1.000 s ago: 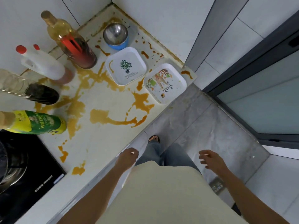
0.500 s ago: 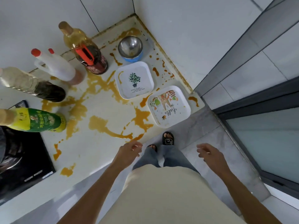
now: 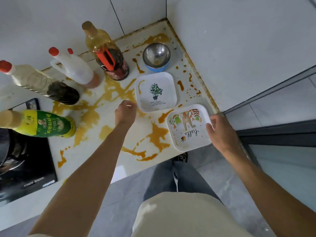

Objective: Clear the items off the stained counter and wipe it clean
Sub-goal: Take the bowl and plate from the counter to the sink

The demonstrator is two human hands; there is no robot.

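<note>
The white counter point(image 3: 95, 161) is smeared with orange-brown stains point(image 3: 157, 134). On it, at the right, sit two square white plates: one with a plant picture point(image 3: 156, 92) and one with "hello" written on it point(image 3: 188, 127). My right hand point(image 3: 220, 132) grips the hello plate's right rim, thumb on top. Hovering just left of the plant plate is my left hand point(image 3: 125, 113), fingers loosely curled and holding nothing. A steel bowl with a blue base point(image 3: 156, 55) stands in the back corner.
Several bottles line the back and left: an oil bottle with a red handle point(image 3: 109, 55), a white jug point(image 3: 73, 67), a red-capped bottle point(image 3: 39, 82) and a green-labelled bottle point(image 3: 42, 124). A black cooktop point(image 3: 25, 159) lies at the left. Walls close the corner.
Both hands rose from below the counter edge and reached forward. The right one took the hello plate's rim and the left one arrived beside the plant plate. The view moved closer.
</note>
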